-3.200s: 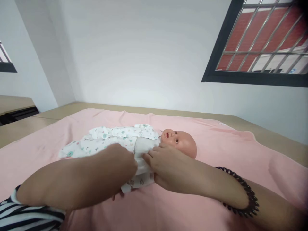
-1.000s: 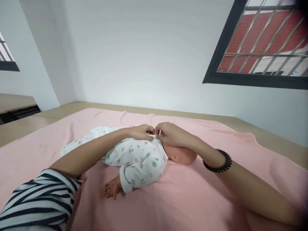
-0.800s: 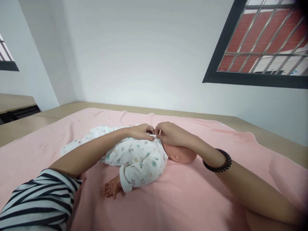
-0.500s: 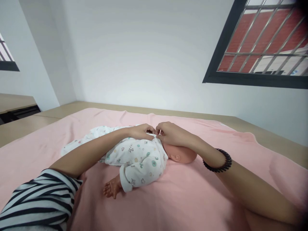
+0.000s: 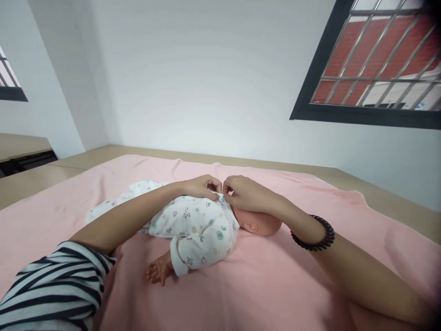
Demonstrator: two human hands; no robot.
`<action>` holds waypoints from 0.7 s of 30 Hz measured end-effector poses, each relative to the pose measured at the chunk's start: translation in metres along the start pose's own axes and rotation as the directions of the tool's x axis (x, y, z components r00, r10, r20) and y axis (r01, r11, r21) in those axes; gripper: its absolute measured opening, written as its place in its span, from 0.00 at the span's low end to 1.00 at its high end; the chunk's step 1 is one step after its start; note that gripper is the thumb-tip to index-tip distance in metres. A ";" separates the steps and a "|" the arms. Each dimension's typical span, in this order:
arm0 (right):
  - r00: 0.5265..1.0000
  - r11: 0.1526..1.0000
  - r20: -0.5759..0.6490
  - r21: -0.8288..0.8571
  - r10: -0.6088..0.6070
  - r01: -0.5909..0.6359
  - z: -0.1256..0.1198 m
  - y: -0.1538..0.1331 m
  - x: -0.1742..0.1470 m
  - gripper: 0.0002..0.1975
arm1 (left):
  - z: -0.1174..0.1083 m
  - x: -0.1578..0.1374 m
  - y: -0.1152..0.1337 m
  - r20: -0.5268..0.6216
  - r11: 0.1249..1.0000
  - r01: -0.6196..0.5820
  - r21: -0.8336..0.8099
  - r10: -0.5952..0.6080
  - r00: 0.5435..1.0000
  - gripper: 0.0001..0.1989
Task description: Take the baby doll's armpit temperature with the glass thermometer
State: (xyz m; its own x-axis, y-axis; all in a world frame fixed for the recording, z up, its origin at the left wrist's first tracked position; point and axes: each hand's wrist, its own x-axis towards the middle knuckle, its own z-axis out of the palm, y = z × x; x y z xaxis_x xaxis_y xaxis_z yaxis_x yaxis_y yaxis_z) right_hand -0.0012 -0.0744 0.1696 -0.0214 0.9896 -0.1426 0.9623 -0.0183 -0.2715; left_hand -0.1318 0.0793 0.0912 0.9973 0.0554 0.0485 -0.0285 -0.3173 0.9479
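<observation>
A baby doll (image 5: 251,222) lies on its back with its head to the right, dressed in a white printed baby outfit (image 5: 198,216). At the neck of the outfit, my left hand (image 5: 204,187) pinches the cloth between thumb and fingers. Facing it, my right hand (image 5: 243,192) is closed on the collar cloth, its wrist over the doll's head. Between the two hands a small round button or snap (image 5: 221,198) shows on the outfit's front. One doll hand (image 5: 160,270) sticks out of the near sleeve. Part of the doll's face is hidden behind my right hand.
Under the doll a pink blanket (image 5: 275,285) covers most of a wooden table (image 5: 93,151). A white wall (image 5: 206,82) stands behind it. A barred window (image 5: 372,64) is at the upper right, and another tabletop (image 5: 24,145) is at the left.
My fingers have shifted slightly at the collar, and the small round button or snap now shows more plainly between them. The doll has hardly moved.
</observation>
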 end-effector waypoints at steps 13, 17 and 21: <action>0.949 0.953 -0.096 0.012 -0.299 0.301 0.001 -0.007 -0.007 0.12 | -0.024 -0.047 0.091 0.066 0.709 0.175 0.683 -0.299 0.952 0.10; 0.915 0.914 0.022 -0.031 -0.404 0.404 0.010 -0.014 -0.013 0.11 | -0.019 -0.047 0.092 0.050 0.655 0.209 0.726 -0.353 0.934 0.11; 0.929 0.920 0.057 -0.127 -0.366 0.370 0.014 -0.019 -0.019 0.10 | -0.015 -0.047 0.091 0.007 0.623 0.239 0.744 -0.366 0.931 0.09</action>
State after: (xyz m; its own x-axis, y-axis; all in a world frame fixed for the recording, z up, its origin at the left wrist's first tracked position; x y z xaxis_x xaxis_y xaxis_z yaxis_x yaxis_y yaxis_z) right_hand -0.0225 -0.0944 0.1642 -0.3873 0.9178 -0.0876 0.9121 0.3676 -0.1816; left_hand -0.1818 0.0620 0.1803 0.9390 0.1609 -0.3040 0.2716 -0.8892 0.3682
